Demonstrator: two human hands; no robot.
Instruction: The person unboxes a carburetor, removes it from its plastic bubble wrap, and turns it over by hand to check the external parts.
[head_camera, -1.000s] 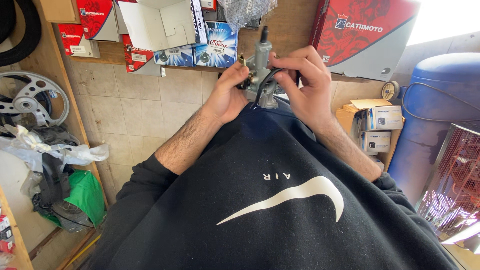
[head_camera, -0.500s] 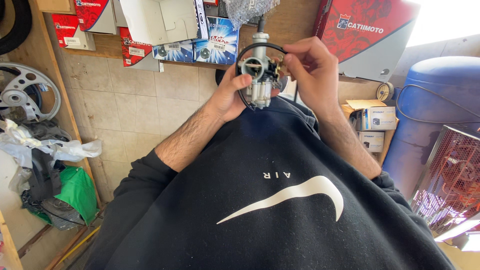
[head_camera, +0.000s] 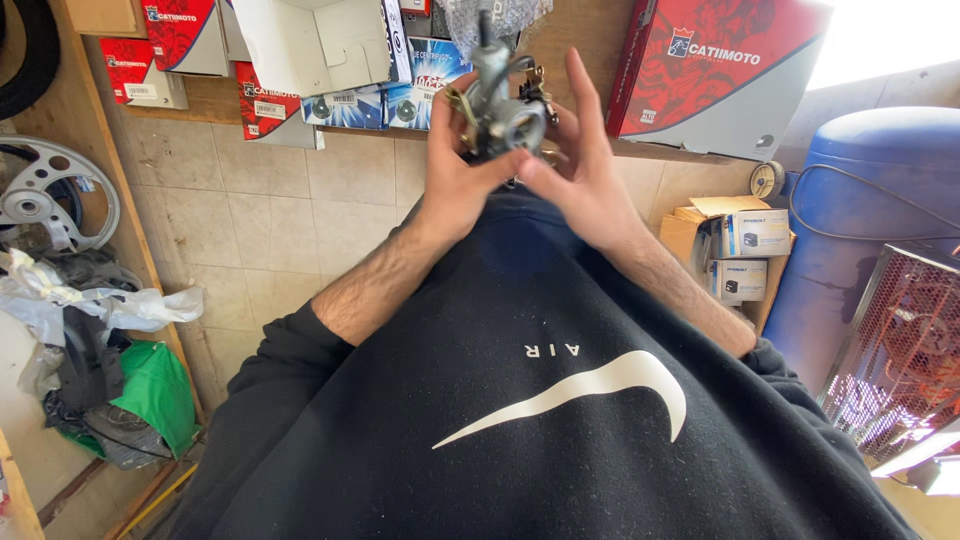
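a small grey cast-metal carburettor (head_camera: 500, 105) is held up in front of the chest between both hands, above the black sweatshirt (head_camera: 540, 420), apparently so that its round bore faces the camera for inspection. the left hand (head_camera: 455, 170) wraps the part from the left side, its grip closed on the body with the thumb pressed under the bore; the right hand (head_camera: 580, 170) steadies it from the right with only the thumb and heel touching, the fingers spread straight and upward, so this grip is open rather than clamped. the casting looks dull and matt, with a tubular neck at the top and small brass-coloured fittings at its side; a thin dark cable or hose near it cannot be followed clearly. behind the hands a wooden shelf (head_camera: 200, 100) carries red-and-grey cardboard boxes (head_camera: 720, 70) and smaller blue cartons (head_camera: 400, 95), laid flat for storage. on the tiled wall side hang a spoked metal wheel part (head_camera: 50, 195), crumpled white plastic sheeting (head_camera: 110, 305) and a green bag (head_camera: 155, 395). to the right stand a smooth blue drum (head_camera: 870, 190) and a red mesh-fronted heater (head_camera: 900, 350).
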